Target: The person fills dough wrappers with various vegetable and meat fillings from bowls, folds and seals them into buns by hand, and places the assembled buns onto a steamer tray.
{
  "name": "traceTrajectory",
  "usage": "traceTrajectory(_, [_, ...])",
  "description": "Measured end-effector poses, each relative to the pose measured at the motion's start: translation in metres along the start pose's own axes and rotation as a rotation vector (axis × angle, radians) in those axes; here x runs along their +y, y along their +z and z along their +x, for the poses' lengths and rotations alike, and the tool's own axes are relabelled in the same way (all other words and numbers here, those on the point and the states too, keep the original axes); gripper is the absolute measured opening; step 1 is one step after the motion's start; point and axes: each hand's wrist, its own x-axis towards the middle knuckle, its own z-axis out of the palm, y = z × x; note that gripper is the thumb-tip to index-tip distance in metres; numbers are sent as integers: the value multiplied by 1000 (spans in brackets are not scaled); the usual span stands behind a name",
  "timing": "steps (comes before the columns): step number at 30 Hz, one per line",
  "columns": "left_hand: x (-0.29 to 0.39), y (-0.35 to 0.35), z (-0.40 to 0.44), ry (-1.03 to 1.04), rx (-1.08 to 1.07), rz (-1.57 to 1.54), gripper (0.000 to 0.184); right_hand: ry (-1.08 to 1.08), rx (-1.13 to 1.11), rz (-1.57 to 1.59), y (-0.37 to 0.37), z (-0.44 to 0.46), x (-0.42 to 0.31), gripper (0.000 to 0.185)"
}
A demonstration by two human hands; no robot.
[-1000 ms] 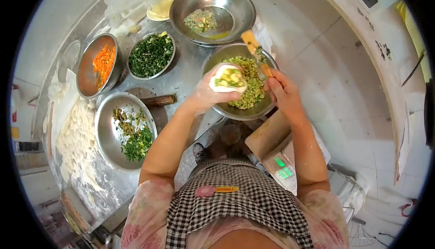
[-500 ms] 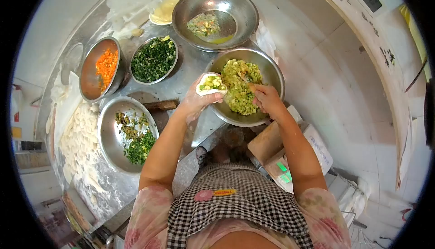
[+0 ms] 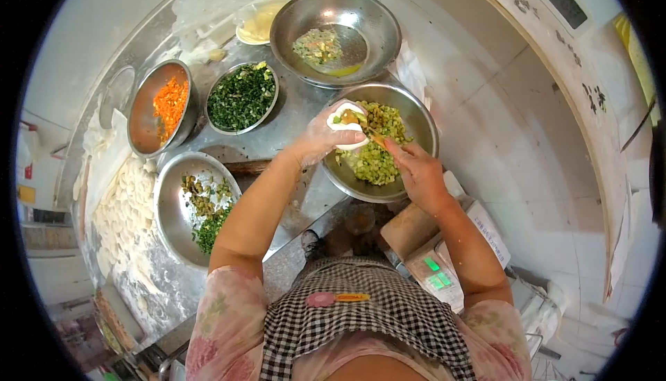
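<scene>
My left hand [image 3: 320, 138], dusted with flour, is closed round a white dough wrapper [image 3: 345, 126] with pale green filling in it. It is over the left rim of a steel bowl [image 3: 428, 121]. Chopped green filling [image 3: 378, 166] lies in that bowl. In my right hand [image 3: 420, 174] is a light wooden stick or spatula [image 3: 379, 140], whose tip reaches to the wrapper. My fingers hide the stick's other end. Its exact shape cannot be made out.
Around the steel table [image 3: 288, 204] stand a large bowl with leftover mixture [image 3: 319, 46], a bowl of chopped greens [image 3: 241, 98], an orange-filled bowl [image 3: 171, 107] and a two-part greens bowl [image 3: 208, 200]. Floured dough pieces [image 3: 128, 200] lie left. Boxes [image 3: 433, 270] stand below right.
The wooden stick has come up from the filling to the wrapper. My left hand has moved slightly right, tilting the wrapper toward the stick. The whole view has shifted a little.
</scene>
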Motion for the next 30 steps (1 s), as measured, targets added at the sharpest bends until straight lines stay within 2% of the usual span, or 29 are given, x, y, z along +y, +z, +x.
traceTrajectory(3, [2,-9,1,-23,-42,111,42,-53,-39,-54,-4,1,-3,47])
traceTrajectory(6, [7,-6,-4,-26,-29,191,39,60,-246,-101,-15,12,-7,43])
traceTrajectory(8, [4,-6,-10,-17,11,311,38,-48,-206,139,-20,14,10,43])
traceTrajectory(9, [1,-8,-12,-22,36,292,36,-104,-186,259,-24,13,19,43])
traceTrajectory(12, [-11,-25,-17,-27,75,42,36,25,-249,290,-40,10,34,47])
traceTrajectory(15, [-11,-13,-27,89,23,-175,39,-158,81,-11,-11,8,30,45])
traceTrajectory(18, [-15,8,-30,235,-29,-298,43,286,-105,1018,11,14,-27,40])
traceTrajectory(21, [-9,20,-43,326,-38,-348,44,330,-28,1356,18,20,-71,36])
traceTrajectory(24, [-2,11,-59,337,-67,-331,40,274,-35,1356,25,24,-82,30])
traceTrajectory(27, [-1,-5,-74,448,-50,-67,45,246,-13,1180,24,28,-101,26])
traceTrajectory(30, [6,-13,-98,290,82,-102,57,182,-80,982,23,34,-121,23])
